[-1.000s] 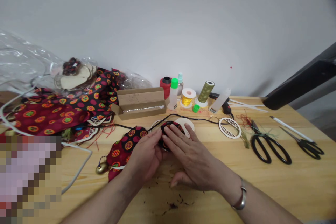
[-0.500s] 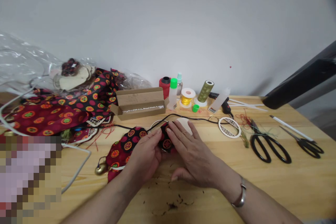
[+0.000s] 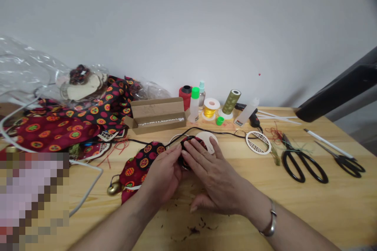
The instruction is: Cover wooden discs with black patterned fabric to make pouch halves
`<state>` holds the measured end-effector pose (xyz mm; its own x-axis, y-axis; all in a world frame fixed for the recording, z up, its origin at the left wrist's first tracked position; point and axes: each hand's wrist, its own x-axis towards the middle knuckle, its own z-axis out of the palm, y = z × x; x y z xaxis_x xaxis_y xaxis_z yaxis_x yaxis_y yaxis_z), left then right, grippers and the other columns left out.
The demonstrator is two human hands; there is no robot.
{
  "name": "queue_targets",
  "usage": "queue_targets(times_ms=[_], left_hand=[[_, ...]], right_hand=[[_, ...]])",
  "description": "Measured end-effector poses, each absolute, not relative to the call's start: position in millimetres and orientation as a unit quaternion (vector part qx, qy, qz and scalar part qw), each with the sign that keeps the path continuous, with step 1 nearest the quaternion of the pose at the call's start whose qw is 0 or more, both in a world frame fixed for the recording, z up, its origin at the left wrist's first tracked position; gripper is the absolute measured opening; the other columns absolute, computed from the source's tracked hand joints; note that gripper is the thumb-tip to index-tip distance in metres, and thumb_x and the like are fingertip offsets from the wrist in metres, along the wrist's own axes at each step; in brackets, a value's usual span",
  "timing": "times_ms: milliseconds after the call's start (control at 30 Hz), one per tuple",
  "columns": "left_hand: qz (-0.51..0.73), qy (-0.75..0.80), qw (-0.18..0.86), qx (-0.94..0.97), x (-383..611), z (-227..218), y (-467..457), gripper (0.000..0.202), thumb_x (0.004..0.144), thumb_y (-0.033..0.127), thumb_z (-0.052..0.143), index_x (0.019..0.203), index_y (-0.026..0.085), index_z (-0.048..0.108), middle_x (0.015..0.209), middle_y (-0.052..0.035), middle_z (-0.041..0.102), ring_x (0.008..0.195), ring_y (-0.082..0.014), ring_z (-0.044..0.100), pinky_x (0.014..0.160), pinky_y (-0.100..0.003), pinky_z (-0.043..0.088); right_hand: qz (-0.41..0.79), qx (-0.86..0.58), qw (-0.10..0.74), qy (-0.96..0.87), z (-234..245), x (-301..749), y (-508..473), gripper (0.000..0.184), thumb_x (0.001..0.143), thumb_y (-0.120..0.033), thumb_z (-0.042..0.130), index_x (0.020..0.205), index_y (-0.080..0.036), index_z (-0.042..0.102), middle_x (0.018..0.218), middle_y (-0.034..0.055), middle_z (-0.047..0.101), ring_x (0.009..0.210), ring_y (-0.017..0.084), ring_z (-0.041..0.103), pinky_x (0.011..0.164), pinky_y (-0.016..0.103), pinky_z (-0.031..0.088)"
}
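Observation:
My left hand (image 3: pixel 163 170) pinches the edge of a small fabric-covered piece (image 3: pixel 191 142), dark with red and orange dots. My right hand (image 3: pixel 213 174) lies over the same piece with its fingers stretched flat, pressing the cloth down. A pale round disc (image 3: pixel 208 140) shows just behind my right fingers. A larger bundle of the same dotted fabric (image 3: pixel 138 164) lies to the left of my left hand, with a small brass bell (image 3: pixel 112 189) at its lower corner. Most of the covered piece is hidden under my fingers.
Behind my hands stand an open cardboard box (image 3: pixel 157 115), thread spools (image 3: pixel 231 102), small bottles (image 3: pixel 194 104) and a black cable (image 3: pixel 224 133). A pale openwork ring (image 3: pixel 258 142) and two black scissors (image 3: pixel 303 164) lie to the right. Dotted cloth (image 3: pixel 55 129) and clear plastic pile up on the left.
My right fingers slid forward over the covered piece half a second ago and have drawn back a little, uncovering the pale disc. My left hand has barely moved.

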<state>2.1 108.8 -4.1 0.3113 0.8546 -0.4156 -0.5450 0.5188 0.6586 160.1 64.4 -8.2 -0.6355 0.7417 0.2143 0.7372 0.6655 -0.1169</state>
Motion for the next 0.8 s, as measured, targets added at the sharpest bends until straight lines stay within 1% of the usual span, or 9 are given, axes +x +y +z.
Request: queue_targets(times_ms=[133, 200, 367, 433, 500, 567, 633, 700, 800], left_hand=[[0.455, 0.391, 0.781, 0.173, 2, -5, 110, 0.020, 0.087, 0.015, 0.050, 0.089, 0.013, 0.070, 0.102, -0.0075, 0.072, 0.097, -0.0139, 0.065, 0.092, -0.024, 0.050], [0.451, 0.385, 0.782, 0.190, 2, -5, 111, 0.020, 0.086, 0.015, 0.052, 0.088, 0.012, 0.071, 0.100, -0.0082, 0.072, 0.095, -0.0140, 0.066, 0.089, -0.023, 0.051], [0.448, 0.378, 0.778, 0.227, 2, -3, 109, 0.018, 0.085, 0.016, 0.054, 0.086, 0.013, 0.072, 0.097, -0.0082, 0.073, 0.094, -0.0182, 0.067, 0.085, -0.027, 0.053], [0.439, 0.378, 0.783, 0.226, 2, -1, 108, 0.019, 0.085, 0.017, 0.054, 0.093, 0.015, 0.072, 0.101, -0.0075, 0.073, 0.093, -0.0188, 0.067, 0.082, -0.029, 0.055], [0.417, 0.373, 0.796, 0.230, 1, -1, 107, 0.022, 0.087, 0.018, 0.054, 0.101, 0.015, 0.070, 0.103, -0.0080, 0.073, 0.088, -0.0195, 0.068, 0.076, -0.031, 0.057], [0.386, 0.368, 0.812, 0.237, 0, -1, 106, 0.024, 0.088, 0.019, 0.052, 0.104, 0.015, 0.070, 0.101, -0.0098, 0.073, 0.083, -0.0210, 0.069, 0.070, -0.033, 0.058], [0.362, 0.361, 0.824, 0.245, -1, -3, 105, 0.024, 0.088, 0.021, 0.052, 0.103, 0.013, 0.070, 0.099, -0.0120, 0.074, 0.081, -0.0227, 0.070, 0.067, -0.034, 0.058], [0.341, 0.354, 0.834, 0.249, -1, -5, 104, 0.024, 0.088, 0.021, 0.054, 0.103, 0.013, 0.070, 0.100, -0.0130, 0.073, 0.084, -0.0232, 0.069, 0.068, -0.034, 0.057], [0.330, 0.347, 0.843, 0.246, 1, -4, 101, 0.024, 0.086, 0.018, 0.057, 0.105, 0.012, 0.070, 0.102, -0.0131, 0.073, 0.088, -0.0217, 0.069, 0.073, -0.031, 0.056]], right_hand=[[0.025, -0.403, 0.111, -0.908, -8, 159, 64, 0.094, 0.083, -0.073, 0.032, 0.148, -0.007, 0.013, 0.155, 0.0129, 0.012, 0.144, 0.027, 0.001, 0.112, 0.056, -0.010], [0.031, -0.404, 0.110, -0.908, -7, 158, 64, 0.094, 0.083, -0.072, 0.032, 0.148, -0.007, 0.012, 0.155, 0.0134, 0.012, 0.144, 0.027, 0.001, 0.112, 0.056, -0.011], [0.062, -0.396, 0.137, -0.906, -6, 161, 65, 0.096, 0.082, -0.071, 0.035, 0.148, -0.006, 0.010, 0.155, 0.0154, 0.013, 0.144, 0.028, 0.001, 0.113, 0.056, -0.008], [0.078, -0.412, 0.188, -0.888, -7, 165, 66, 0.092, 0.085, -0.067, 0.038, 0.148, -0.006, 0.010, 0.155, 0.0179, 0.013, 0.143, 0.029, 0.004, 0.114, 0.056, 0.000], [0.097, -0.457, 0.280, -0.839, -10, 169, 69, 0.077, 0.091, -0.054, 0.041, 0.148, -0.009, 0.016, 0.153, 0.0187, 0.020, 0.142, 0.029, 0.013, 0.114, 0.054, 0.013], [0.127, -0.515, 0.380, -0.758, -14, 172, 74, 0.056, 0.093, -0.040, 0.043, 0.142, -0.014, 0.033, 0.144, 0.0180, 0.038, 0.134, 0.027, 0.034, 0.108, 0.049, 0.031], [0.200, -0.565, 0.446, -0.665, -17, 174, 78, 0.041, 0.091, -0.036, 0.046, 0.128, -0.016, 0.051, 0.123, 0.0156, 0.058, 0.110, 0.024, 0.056, 0.092, 0.041, 0.047], [0.311, -0.586, 0.471, -0.582, -17, 174, 82, 0.035, 0.088, -0.039, 0.049, 0.112, -0.016, 0.060, 0.101, 0.0113, 0.066, 0.086, 0.020, 0.062, 0.076, 0.035, 0.051], [0.440, -0.574, 0.471, -0.505, -16, 171, 85, 0.032, 0.081, -0.044, 0.056, 0.093, -0.016, 0.065, 0.084, 0.0056, 0.067, 0.074, 0.017, 0.060, 0.068, 0.029, 0.050]])
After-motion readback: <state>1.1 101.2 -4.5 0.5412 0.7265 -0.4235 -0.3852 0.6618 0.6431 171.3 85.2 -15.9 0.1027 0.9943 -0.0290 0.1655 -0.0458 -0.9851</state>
